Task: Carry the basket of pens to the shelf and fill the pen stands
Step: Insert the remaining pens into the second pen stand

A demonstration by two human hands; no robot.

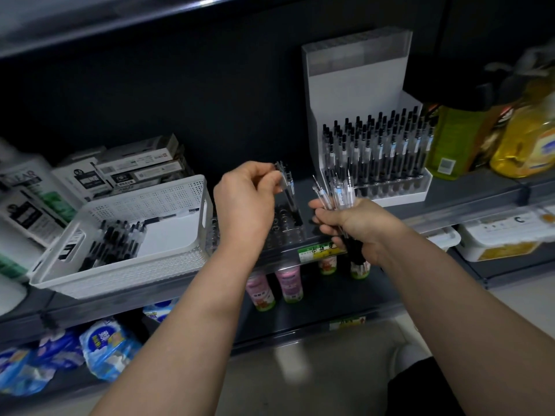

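A white perforated basket [168, 259] stands on the dark shelf at the left, with several black pens [117, 238] lying in its left half. Between my hands sits a clear pen stand [285, 226] with rows of mostly bare holes. My left hand [246, 202] pinches one or two pens [288, 187] by their tops, their lower ends down at the stand's back row. My right hand [357, 226] grips a bundle of several clear pens [336, 190], tips fanned upward. A white pen stand [387, 163] full of pens stands at the back right.
Boxed goods [135, 169] are stacked behind the basket. Yellow and green bottles [516, 139] stand right of the full stand. A yellow price label [321, 250] marks the shelf edge. Small bottles [288, 283] and blue packets [105, 340] fill the lower shelves.
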